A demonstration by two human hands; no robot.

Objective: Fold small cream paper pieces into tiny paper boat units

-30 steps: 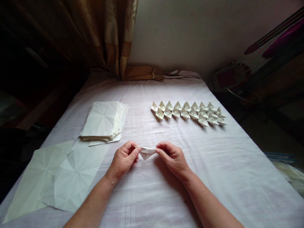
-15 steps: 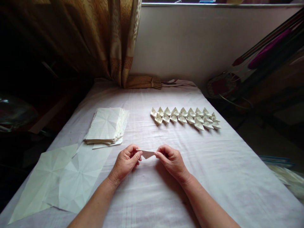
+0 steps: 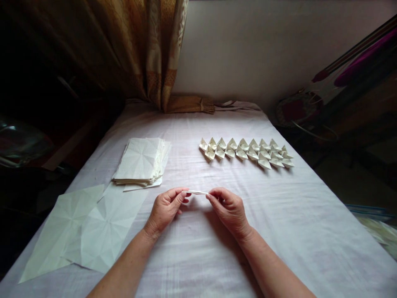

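Note:
A small folded white paper piece (image 3: 196, 192) is stretched edge-on between both my hands, just above the white cloth. My left hand (image 3: 166, 209) pinches its left end with thumb and fingers. Its right end is pinched by my right hand (image 3: 228, 209). Beyond my hands, at the right, lie two rows of several small folded paper boats (image 3: 245, 151). A stack of creased square paper sheets (image 3: 142, 161) lies at the left, beyond my left hand.
Two large creased paper sheets (image 3: 83, 229) lie flat at the front left of the cloth-covered table (image 3: 297, 231). A brown curtain (image 3: 149, 54) hangs at the back; its folded end rests on the table's far edge. Dark clutter stands to both sides.
The paper piece has turned from showing its triangular underside to lying flat and edge-on between my fingers. The camera view shifted slightly.

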